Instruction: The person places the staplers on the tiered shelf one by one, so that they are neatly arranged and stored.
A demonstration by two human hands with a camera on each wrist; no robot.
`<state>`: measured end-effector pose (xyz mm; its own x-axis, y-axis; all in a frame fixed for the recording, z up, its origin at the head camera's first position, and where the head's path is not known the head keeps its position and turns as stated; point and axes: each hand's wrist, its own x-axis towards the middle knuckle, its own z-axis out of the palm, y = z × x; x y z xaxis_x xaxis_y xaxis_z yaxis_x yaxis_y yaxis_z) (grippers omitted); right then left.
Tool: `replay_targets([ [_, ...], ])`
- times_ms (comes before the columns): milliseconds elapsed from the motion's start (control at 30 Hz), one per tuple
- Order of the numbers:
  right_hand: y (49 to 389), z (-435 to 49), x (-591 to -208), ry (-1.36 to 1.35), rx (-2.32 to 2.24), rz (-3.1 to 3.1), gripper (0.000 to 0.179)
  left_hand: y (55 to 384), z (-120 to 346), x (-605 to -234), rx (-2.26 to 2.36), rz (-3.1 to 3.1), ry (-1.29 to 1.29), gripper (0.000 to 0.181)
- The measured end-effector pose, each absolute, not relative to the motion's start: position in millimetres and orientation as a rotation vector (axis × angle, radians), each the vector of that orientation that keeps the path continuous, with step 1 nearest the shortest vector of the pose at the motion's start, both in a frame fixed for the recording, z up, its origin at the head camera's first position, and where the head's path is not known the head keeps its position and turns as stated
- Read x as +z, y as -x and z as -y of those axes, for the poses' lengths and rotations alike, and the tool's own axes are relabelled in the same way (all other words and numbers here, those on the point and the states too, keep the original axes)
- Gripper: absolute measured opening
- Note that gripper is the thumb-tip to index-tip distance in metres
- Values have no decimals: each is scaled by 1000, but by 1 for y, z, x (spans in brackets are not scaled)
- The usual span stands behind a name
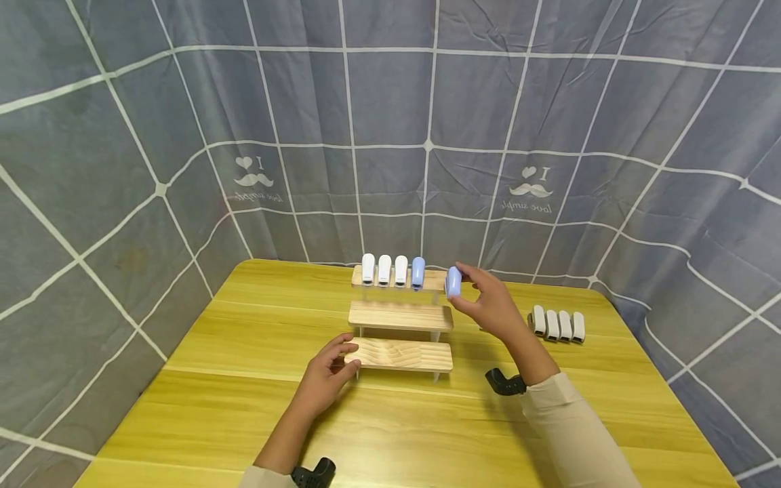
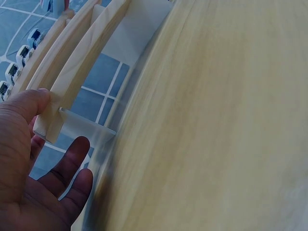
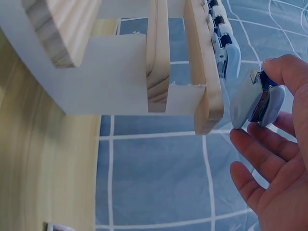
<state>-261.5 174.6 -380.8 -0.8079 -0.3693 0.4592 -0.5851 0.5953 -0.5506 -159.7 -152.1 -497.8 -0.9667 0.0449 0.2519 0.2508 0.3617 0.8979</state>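
My right hand pinches a small blue stapler between thumb and fingers, just off the right end of the top tier of a three-step wooden rack. In the right wrist view the held stapler hangs beside the board's end. Along that top tier stand three white staplers and one blue stapler. My left hand grips the left end of the rack's lowest tier; in the left wrist view its thumb lies on the board's corner and two fingers hang loosely below.
Several white staplers stand in a row on the wooden table to the right of the rack. The middle tier holds nothing. A grey checked curtain hangs behind the table and along its sides.
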Motion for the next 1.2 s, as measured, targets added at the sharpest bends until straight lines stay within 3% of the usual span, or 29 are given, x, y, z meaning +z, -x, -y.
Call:
replay_targets([
  [1200, 291, -146, -387, -755, 1220, 2540, 63, 160, 152, -497, -1673, 2427, 260, 26],
])
